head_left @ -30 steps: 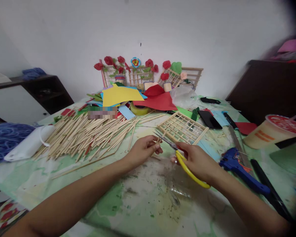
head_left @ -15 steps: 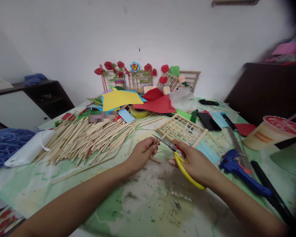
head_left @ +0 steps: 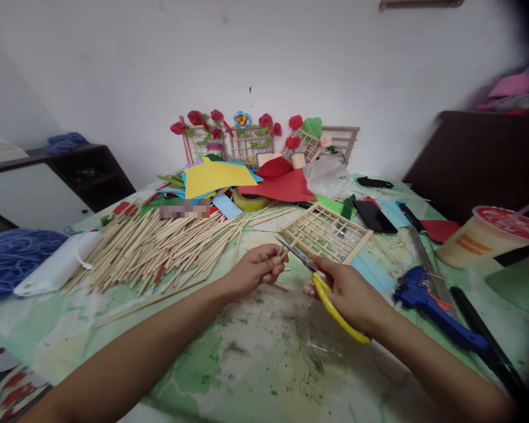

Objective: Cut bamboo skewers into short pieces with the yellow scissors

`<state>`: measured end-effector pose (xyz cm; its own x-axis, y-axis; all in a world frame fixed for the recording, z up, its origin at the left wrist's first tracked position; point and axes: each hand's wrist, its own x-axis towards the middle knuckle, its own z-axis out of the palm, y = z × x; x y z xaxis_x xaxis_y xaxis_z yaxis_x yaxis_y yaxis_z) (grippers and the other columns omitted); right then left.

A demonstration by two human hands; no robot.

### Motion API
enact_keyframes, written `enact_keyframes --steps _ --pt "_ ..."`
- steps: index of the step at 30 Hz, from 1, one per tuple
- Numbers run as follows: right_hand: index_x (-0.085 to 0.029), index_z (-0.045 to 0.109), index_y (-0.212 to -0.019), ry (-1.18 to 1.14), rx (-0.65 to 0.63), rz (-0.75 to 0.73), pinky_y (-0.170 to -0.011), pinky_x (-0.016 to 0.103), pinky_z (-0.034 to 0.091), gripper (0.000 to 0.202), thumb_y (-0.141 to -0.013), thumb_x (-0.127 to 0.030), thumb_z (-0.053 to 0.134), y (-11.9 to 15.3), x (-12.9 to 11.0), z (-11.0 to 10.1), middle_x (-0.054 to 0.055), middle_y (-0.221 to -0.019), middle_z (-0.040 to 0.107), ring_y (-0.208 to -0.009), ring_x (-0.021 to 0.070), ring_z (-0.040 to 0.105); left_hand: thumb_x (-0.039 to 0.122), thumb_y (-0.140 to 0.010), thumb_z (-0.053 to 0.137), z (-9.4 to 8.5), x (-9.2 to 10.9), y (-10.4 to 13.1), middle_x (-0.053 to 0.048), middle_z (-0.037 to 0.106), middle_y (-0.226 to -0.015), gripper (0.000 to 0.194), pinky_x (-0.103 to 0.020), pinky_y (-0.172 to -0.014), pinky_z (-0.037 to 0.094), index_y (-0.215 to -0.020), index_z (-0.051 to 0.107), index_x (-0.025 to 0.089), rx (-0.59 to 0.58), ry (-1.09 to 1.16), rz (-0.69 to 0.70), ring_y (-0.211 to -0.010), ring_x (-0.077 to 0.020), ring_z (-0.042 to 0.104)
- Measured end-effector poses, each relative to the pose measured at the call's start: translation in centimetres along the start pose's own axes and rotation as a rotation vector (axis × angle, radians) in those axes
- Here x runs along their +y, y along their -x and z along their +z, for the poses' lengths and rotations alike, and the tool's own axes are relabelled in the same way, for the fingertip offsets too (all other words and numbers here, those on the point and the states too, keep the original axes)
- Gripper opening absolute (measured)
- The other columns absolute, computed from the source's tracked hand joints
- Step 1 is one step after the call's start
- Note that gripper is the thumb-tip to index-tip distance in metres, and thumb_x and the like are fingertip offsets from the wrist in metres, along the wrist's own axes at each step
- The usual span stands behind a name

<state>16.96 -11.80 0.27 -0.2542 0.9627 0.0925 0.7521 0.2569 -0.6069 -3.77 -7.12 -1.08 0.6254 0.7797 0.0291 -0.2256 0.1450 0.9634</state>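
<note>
Centrally, your left hand (head_left: 255,273) pinches short sticks (head_left: 284,253) between thumb and fingers, their free ends pointing up toward the scissors (head_left: 308,262), while the fingers of your right hand (head_left: 355,291) are wrapped about the yellow handles. The blades lie close by the stick ends; whether they touch cannot be told. For a clean cut, it would be best to seat the wood deep between the blades, square to them, and to draw the left fingertips well back from the edges. A firm pinch should limit twisting, and a slow, even squeeze should limit splintering. Just beyond the blades rests a wooden lattice (head_left: 328,234), its near edge the likeliest thing for the tips to catch; a slight shift toward you would give more room. Below the left hand, a loose stick piece (head_left: 280,286) lies on the tabletop (head_left: 194,370). To your left spreads a pile of sticks (head_left: 158,249); to your right, a blue glue gun (head_left: 443,314) and a lidded cup (head_left: 469,244) flank the right forearm's side, calling for a compact elbow. Farther back lie yellow paper (head_left: 218,179) and a red sheet (head_left: 284,185).
</note>
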Motion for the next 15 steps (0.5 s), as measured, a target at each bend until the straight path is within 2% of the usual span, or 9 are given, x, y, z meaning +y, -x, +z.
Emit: enact_keyframes --steps 5,8,11,15 --pt "-0.022 0.054 -0.118 0.011 -0.02 0.008 -0.064 0.028 0.042 0.044 -0.076 -0.038 0.056 -0.2 -0.1 -0.1 0.006 -0.096 0.067 -0.081 0.0213 0.06 0.033 -0.082 0.055 0.1 -0.7 -0.2 0.005 0.044 -0.06 0.02 -0.016 -0.043 0.018 -0.084 0.049 0.014 0.085 -0.071 0.064 -0.043 -0.0013 0.03" --pt "-0.021 0.047 -0.126 0.095 -0.02 0.006 -0.073 0.032 0.043 0.057 -0.075 -0.045 0.057 -0.3 -0.2 -0.3 0.009 -0.109 0.063 -0.092 0.0247 0.059 0.034 -0.08 0.059 0.2 -1.2 -0.3 0.005 0.045 -0.059 0.021 -0.016 -0.042 0.019 -0.081 0.048 0.015 0.155 -0.09 0.088 -0.043 -0.0018 0.031" --pt "-0.019 0.038 -0.134 0.199 -0.012 -0.061 -0.085 0.037 0.04 0.072 -0.072 -0.049 0.059 -0.4 -0.2 -0.5 0.013 -0.118 0.057 -0.104 0.0278 0.053 0.033 -0.078 0.061 0.4 -1.1 -0.2 0.005 0.044 -0.057 0.022 -0.016 -0.041 0.019 -0.077 0.048 0.015 0.212 -0.094 0.089 -0.044 -0.0026 0.031" --pt "-0.018 0.037 -0.136 0.361 0.062 -0.068 -0.085 0.039 0.04 0.075 -0.071 -0.046 0.06 -0.8 0.7 -0.8 0.015 -0.112 0.056 -0.103 0.0291 0.052 0.032 -0.078 0.06 -0.1 -0.2 -0.3 0.006 0.041 -0.055 0.022 -0.017 -0.04 0.013 -0.074 0.049 0.014 0.339 -0.045 0.103 -0.041 -0.0011 0.023"
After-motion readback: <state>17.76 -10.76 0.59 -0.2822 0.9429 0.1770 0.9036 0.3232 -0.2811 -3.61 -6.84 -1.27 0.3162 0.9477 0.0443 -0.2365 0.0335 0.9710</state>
